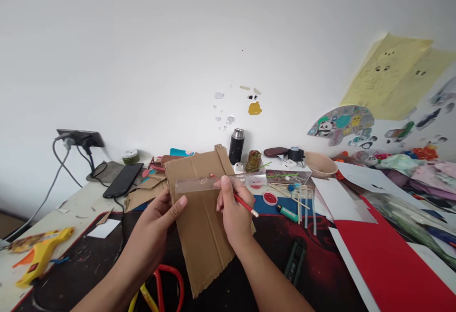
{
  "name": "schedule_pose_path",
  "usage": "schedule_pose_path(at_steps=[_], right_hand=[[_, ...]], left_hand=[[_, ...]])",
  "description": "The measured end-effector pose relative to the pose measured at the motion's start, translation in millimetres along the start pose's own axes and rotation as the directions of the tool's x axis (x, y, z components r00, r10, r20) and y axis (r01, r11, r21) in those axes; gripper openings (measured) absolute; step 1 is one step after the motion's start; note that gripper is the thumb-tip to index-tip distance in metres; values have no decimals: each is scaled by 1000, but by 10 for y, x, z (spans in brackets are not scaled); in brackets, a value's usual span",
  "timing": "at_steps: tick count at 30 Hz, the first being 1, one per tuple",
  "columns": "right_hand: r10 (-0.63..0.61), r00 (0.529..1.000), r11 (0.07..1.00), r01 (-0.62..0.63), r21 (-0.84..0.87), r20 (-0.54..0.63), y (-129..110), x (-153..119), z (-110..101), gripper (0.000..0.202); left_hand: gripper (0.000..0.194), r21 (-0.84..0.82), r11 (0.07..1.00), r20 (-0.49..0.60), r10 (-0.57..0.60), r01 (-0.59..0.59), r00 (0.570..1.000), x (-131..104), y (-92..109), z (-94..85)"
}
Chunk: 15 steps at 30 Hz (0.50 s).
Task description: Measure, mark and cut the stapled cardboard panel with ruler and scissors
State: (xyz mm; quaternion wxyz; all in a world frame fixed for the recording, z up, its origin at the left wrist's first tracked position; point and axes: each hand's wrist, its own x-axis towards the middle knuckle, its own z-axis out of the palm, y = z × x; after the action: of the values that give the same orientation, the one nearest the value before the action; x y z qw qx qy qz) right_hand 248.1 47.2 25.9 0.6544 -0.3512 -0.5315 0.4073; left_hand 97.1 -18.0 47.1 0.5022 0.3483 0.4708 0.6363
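Observation:
A piece of brown cardboard [201,226] is held up at a tilt above the dark mat. My left hand [160,214] grips its left edge, thumb on the front face and fingers behind. Across the upper part of the cardboard lies a clear ruler [194,185], its right end sticking out past the edge. My right hand [235,207] is closed around a red pencil [245,204], whose tip points up and left beside the ruler. The right thumb overlaps the ruler; whether that hand also grips it, I cannot tell.
Red-handled scissors [181,283] and a dark green utility knife [295,260] lie near me. A yellow glue gun [42,255] is at left, with a phone [123,180] behind. A black flask [236,146] stands by the wall. Red paper [392,250] covers the right side.

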Motion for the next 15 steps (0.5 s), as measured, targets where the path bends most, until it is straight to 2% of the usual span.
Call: schedule_pose_path(at_steps=[5, 11, 15], right_hand=[[1, 999, 1000, -2, 9, 54, 21, -29, 7, 60], [-3, 981, 1000, -3, 28, 196, 115, -107, 32, 53], [-60, 965, 998, 55, 28, 255, 141, -132, 29, 50]], left_hand=[[70, -12, 1000, -74, 16, -17, 997, -1, -9, -41], [73, 21, 999, -188, 40, -37, 981, 19, -13, -86], [60, -26, 999, -299, 28, -37, 954, 77, 52, -145]])
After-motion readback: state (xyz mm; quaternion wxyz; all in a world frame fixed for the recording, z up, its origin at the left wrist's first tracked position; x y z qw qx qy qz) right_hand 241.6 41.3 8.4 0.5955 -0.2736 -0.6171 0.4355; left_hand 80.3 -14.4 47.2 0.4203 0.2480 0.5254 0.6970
